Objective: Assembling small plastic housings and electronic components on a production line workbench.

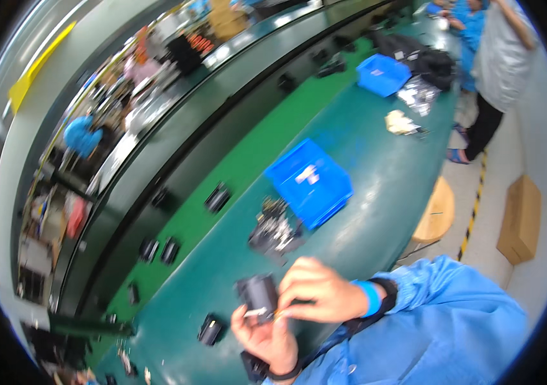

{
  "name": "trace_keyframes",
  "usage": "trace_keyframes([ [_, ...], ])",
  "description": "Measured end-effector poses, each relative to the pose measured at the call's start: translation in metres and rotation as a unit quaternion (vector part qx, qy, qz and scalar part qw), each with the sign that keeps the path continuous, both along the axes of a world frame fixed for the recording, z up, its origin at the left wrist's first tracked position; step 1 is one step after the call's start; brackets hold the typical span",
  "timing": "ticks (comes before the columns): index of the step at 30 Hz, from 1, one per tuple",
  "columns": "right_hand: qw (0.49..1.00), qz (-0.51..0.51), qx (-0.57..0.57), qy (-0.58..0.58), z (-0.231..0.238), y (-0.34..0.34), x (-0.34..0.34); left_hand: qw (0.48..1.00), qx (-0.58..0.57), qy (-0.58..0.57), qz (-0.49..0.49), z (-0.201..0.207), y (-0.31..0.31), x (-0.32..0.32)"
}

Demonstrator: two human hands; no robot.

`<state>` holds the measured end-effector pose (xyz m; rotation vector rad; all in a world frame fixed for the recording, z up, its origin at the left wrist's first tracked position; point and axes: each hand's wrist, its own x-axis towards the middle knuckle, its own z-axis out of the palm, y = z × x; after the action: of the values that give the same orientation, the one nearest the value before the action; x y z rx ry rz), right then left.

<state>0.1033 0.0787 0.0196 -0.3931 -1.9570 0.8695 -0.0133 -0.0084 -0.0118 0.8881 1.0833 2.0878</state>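
Observation:
My left hand (266, 341) grips a black plastic housing (259, 294) from below, its thumb and fingers around the near end. A short white strip shows across the housing beside the fingertips. My right hand (317, 294), with a blue band at the wrist, is pinched at the housing's near right corner. A tiny yellowish bit shows at its fingertips, too small to make out. On the green table just left of my hands lies another black housing (210, 329). Beyond them, small metal parts (278, 230) are heaped on a dark bag.
A blue bin (315, 186) with white pieces stands past the heap; another blue bin (384, 74) is farther off. Black units ride on the green conveyor belt (248, 168) at left. A wooden stool (435, 212) and a cardboard box (520, 219) stand right. People are beyond.

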Motion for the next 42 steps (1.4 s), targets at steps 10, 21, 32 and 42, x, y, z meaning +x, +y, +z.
trace_keyframes([
  [10,0.999,0.043,-0.031,-0.009,0.007,-0.006,0.007,0.997,-0.023,0.059,0.036,0.017,-0.003,0.011],
  [21,1.0,-0.004,-0.001,0.021,0.012,-0.007,0.005,0.997,-0.01,0.069,0.043,0.025,0.0,0.015],
  [32,0.998,-0.033,0.047,-0.004,0.012,-0.006,0.005,0.991,-0.027,0.112,0.071,0.024,0.001,0.016],
  [42,0.998,-0.024,0.06,-0.015,0.011,-0.008,0.001,0.99,-0.01,0.126,0.065,0.028,0.0,0.016],
])
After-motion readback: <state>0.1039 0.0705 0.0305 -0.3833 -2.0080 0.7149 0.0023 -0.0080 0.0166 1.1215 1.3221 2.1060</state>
